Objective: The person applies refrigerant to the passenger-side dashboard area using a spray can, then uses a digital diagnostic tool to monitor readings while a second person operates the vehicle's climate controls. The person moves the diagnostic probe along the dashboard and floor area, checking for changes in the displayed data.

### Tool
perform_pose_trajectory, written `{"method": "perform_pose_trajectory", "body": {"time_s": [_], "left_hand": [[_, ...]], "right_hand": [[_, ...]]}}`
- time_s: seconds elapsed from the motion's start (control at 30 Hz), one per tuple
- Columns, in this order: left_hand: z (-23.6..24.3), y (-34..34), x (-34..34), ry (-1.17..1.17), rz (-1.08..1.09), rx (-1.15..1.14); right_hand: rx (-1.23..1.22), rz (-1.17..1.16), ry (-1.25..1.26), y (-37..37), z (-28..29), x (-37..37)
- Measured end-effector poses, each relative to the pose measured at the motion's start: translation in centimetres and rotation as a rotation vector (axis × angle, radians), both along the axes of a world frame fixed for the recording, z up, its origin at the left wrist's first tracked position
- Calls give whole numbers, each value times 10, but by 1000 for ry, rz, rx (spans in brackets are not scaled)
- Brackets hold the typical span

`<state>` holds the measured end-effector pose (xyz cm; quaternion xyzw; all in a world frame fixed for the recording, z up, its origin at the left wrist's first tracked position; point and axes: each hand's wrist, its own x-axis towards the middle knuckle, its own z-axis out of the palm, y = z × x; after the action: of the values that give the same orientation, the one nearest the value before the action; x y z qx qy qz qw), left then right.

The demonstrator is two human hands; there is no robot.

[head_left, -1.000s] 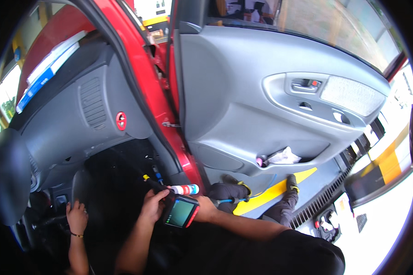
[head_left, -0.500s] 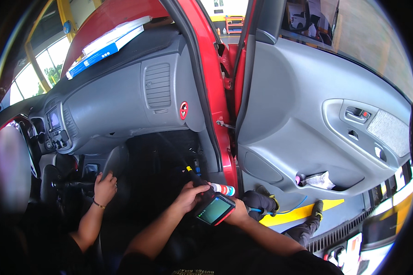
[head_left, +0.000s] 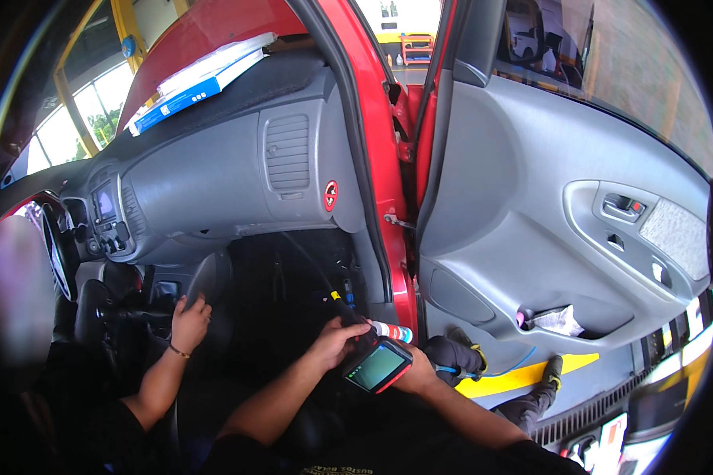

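Observation:
Both my hands are closed on a handheld inspection camera with a red-edged black body and a lit greenish screen (head_left: 378, 365). My left hand (head_left: 337, 342) grips its black neck, thumb lying along the top. Its slim dark probe, with a yellow band (head_left: 335, 295), points into the dark footwell below the dashboard. My right hand (head_left: 417, 372) wraps round the body's right side; most of those fingers are hidden behind it. Just beyond the screen is a red and white can (head_left: 394, 332), and I cannot tell what supports it.
Ahead stretches the grey dashboard (head_left: 206, 178), with a blue and white box (head_left: 190, 91) on top. The open door (head_left: 499, 198) is at right. Another person's hand (head_left: 190, 323) rests near the centre console. Someone's legs (head_left: 527, 396) show beneath the door, near a blue hose (head_left: 515, 366).
The whole scene has shifted slightly right in the view. Both my hands keep their hold on the inspection camera, and the other person's hand stays near the console.

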<state>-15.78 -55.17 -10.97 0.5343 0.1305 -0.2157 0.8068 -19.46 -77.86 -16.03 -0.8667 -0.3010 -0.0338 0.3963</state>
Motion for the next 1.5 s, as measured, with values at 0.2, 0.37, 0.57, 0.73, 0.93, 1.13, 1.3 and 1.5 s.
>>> {"method": "perform_pose_trajectory", "body": {"time_s": [0.2,0.37,0.57,0.73,0.93,1.13,1.3,1.5], "left_hand": [[-3,2,0,16,22,11],[2,-1,4,3,-17,-25],[-7,7,13,68,-38,-66],[-19,15,23,117,-30,-53],[-16,19,27,68,116,48],[-21,60,61,-2,162,87],[-42,68,78,-80,216,-32],[-54,68,87,0,225,8]], "right_hand": [[-93,-73,196,2,17,-6],[-138,-122,194,2,11,-4],[-153,-129,244,3,20,-6],[-177,-117,270,3,18,-5],[-185,-129,221,3,12,-4],[-167,-142,111,3,3,-4],[-166,-88,-84,3,-54,-3],[-63,7,-261,9,-22,-4]]}}
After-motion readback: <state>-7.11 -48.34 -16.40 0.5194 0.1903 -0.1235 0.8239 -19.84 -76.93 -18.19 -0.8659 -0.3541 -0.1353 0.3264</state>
